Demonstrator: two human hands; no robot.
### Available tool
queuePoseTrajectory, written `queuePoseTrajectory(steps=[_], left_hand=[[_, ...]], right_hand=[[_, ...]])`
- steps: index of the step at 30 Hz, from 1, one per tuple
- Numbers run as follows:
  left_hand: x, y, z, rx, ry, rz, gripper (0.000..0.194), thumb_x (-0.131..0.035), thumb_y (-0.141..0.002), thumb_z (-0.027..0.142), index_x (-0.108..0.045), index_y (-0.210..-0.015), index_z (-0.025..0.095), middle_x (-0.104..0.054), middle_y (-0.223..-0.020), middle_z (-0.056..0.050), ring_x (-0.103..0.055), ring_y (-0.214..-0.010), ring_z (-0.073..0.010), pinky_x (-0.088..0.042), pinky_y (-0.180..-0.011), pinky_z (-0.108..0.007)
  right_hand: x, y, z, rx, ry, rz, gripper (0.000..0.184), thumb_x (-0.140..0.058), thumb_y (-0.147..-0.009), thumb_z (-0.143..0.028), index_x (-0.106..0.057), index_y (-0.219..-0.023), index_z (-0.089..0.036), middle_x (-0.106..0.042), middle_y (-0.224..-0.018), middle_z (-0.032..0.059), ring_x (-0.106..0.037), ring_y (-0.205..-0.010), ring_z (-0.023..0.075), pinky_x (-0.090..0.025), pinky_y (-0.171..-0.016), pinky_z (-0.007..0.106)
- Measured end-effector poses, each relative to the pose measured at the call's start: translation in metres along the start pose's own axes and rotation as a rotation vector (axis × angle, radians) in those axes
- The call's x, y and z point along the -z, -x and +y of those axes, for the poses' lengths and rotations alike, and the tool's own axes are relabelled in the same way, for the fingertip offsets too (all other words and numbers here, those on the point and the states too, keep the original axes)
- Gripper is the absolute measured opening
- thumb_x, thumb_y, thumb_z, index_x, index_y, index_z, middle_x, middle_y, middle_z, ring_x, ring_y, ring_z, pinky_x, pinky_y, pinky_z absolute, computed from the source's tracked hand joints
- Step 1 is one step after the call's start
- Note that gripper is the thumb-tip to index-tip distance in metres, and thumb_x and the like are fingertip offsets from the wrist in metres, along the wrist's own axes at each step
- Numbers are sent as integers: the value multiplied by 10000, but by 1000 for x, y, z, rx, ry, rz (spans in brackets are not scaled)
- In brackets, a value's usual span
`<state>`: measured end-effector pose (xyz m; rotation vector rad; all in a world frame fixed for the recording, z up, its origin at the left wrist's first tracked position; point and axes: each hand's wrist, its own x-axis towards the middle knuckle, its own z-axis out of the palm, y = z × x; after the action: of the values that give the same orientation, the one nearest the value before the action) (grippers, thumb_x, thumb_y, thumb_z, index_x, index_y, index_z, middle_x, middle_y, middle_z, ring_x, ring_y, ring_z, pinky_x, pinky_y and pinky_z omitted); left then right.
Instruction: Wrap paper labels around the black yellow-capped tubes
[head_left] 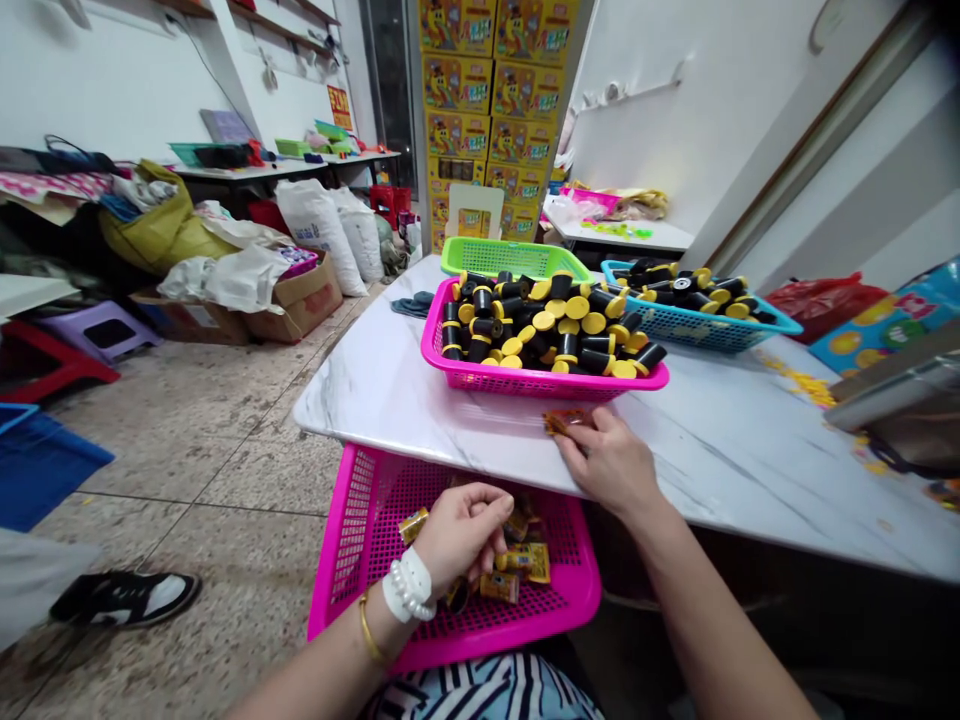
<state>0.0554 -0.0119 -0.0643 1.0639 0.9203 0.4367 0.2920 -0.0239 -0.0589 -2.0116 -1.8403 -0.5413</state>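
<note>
Six o'clock: one lower pink basket, at least four gold-wrapped pieces, seemingly done; person's left hand above, fingers curled, contents unclear. Dial centre: one upper pink basket, black-and-yellow pieces beyond counting, apparently left to wrap. Four: right hand pinching one brown-orange wrapper on tabletop. Three: one blue basket, likewise heaped.

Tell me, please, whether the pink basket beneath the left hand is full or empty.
Neither: the pink basket holds some gold-coloured packets, with bare mesh showing around them.
</note>
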Motion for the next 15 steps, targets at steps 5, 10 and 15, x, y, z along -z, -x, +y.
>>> queuePoseTrajectory(steps=[5,10,15], left_hand=[[-2,2,-5,-11,-48,-17,608,-705,-746,639,-618,-1048,118,-609,-527,37,-451,-329,-73,-286,-304,-157],[5,12,-3,-118,-192,38,431,-634,-850,487,-657,-1071,118,-601,-548,40,-450,-349,-79,-345,-367,-191],[9,20,14,-374,-488,126,270,-612,-891,344,-724,-1027,138,-627,-574,17,-542,-474,-117,-420,-492,-227]], right_hand=[[1,6,-4,25,-57,-13,296,-546,-977,-383,-797,-1033,-236,-618,-859,59,-575,-776,177,-417,-655,272],[3,17,11,-45,-57,36,505,-543,-973,-500,-668,-1294,-132,-671,-967,109,-630,-882,236,-485,-736,317],[-1,19,33,-72,-31,-12,406,-507,-989,-468,-754,-1145,-186,-655,-857,86,-625,-782,220,-464,-654,309]])
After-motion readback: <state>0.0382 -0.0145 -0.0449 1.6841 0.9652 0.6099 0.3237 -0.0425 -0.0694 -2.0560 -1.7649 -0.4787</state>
